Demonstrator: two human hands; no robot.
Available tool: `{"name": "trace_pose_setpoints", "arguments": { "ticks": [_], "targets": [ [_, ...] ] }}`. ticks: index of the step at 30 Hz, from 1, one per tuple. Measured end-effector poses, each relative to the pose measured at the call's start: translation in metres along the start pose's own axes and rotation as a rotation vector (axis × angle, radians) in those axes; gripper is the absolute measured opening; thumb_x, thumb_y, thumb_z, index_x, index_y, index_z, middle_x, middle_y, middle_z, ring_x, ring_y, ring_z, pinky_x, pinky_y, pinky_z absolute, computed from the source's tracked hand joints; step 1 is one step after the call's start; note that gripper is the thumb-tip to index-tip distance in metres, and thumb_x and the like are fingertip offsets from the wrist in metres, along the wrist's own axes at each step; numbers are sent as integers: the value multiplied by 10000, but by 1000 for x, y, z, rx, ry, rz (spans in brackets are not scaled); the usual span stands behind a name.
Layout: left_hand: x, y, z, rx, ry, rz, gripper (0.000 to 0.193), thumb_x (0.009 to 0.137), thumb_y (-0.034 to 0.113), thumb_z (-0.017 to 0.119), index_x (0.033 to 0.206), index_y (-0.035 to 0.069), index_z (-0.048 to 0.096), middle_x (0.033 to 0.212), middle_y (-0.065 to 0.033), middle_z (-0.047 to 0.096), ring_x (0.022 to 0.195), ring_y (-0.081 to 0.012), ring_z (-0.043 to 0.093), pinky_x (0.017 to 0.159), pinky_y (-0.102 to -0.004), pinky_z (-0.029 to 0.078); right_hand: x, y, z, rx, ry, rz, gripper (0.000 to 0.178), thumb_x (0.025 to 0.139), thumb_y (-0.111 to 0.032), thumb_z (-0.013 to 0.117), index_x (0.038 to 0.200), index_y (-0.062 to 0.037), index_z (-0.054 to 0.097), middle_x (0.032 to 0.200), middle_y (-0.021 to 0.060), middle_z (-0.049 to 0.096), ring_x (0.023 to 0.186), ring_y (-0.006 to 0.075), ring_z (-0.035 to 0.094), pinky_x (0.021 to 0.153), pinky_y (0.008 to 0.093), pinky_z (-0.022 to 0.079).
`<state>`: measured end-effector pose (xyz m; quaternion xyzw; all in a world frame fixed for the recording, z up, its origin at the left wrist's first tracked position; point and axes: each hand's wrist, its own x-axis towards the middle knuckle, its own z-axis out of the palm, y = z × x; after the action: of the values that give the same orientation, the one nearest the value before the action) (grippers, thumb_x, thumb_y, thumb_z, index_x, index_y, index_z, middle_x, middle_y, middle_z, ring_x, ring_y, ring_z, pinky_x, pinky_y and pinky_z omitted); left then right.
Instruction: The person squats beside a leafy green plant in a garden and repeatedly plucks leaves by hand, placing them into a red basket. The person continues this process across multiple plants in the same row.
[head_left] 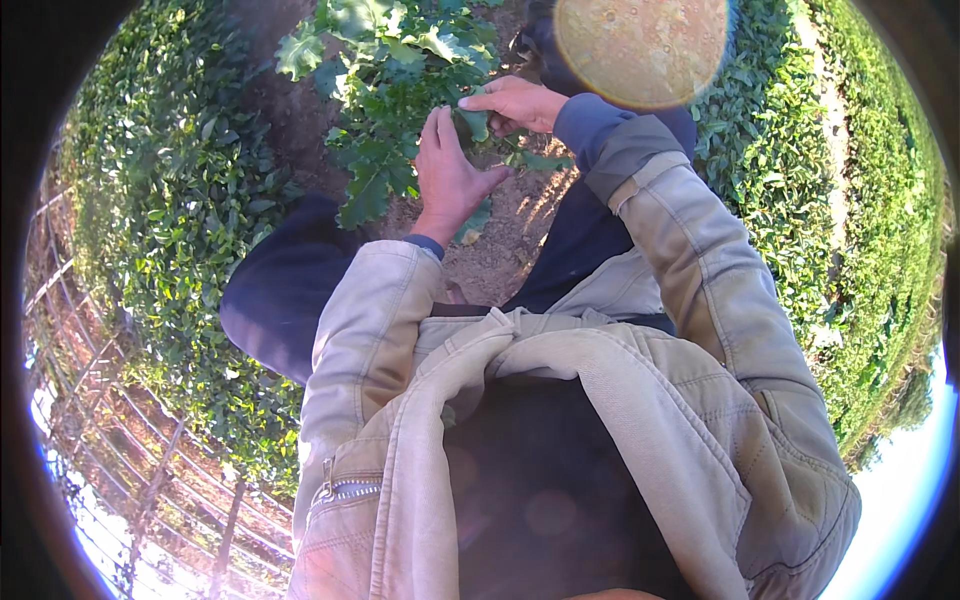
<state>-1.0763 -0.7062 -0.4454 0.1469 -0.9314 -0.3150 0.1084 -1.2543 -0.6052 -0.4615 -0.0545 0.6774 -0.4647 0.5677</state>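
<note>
A leafy green plant (385,110) with lobed, frilly-edged leaves grows from the soil in front of me. At its near right side, my left hand (448,178) reaches up to the foliage, fingers stretched out and thumb apart, with nothing visibly held. Just right of it, my right hand (522,104) is closed on a green leaf (472,122), its index finger pointing left over the leaf's top edge. The lower fingers of the right hand are partly shaded. Another leaf (540,161) hangs below the right hand.
Bare brown soil (490,255) lies between my dark-trousered legs (290,285). Dense low green rows stand on the left (190,200) and right (790,190). A wire-and-post fence (150,480) runs at lower left. A round lens glare covers part of the top right.
</note>
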Motion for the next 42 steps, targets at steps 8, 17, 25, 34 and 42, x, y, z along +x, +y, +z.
{"name": "trace_pose_setpoints", "arguments": {
  "ticks": [8,17,25,34,42],
  "targets": [
    [16,-22,6,-111,125,-226,458,906,274,770,1244,-14,656,1118,-191,702,1012,-357,692,870,-424,544,7,5,15,32,-73,-95,392,939,-485,789,909,-101,713,773,-32,610,674,65,558,621,244,477],
    [40,-77,-4,-573,276,-591,331,1011,255,688,1083,-61,752,867,-50,745,731,-119,630,692,-316,519,28,26,-24,-476,536,-384,410,963,-398,677,1053,-13,787,923,106,764,790,164,685,714,338,557],
    [46,-87,-19,-571,206,-756,426,1024,349,690,1090,-67,755,932,-62,748,802,-125,644,741,-323,529,38,39,-20,-695,195,-222,324,862,-288,764,1077,-48,796,858,126,769,785,242,724,750,394,567],
    [41,-97,-30,-796,133,-896,454,1073,408,604,1130,-28,719,1002,-73,730,866,-167,686,764,-350,554,36,33,4,-617,-201,-485,290,767,-223,836,1021,-83,824,953,124,792,873,260,750,776,402,586],
    [39,-86,-34,-920,96,-997,406,1085,384,583,1193,4,675,1084,-88,735,915,-213,736,777,-381,608,33,29,4,-815,174,-409,272,751,-229,683,895,-23,786,897,257,721,834,451,692,729,488,556]
  ]
}}
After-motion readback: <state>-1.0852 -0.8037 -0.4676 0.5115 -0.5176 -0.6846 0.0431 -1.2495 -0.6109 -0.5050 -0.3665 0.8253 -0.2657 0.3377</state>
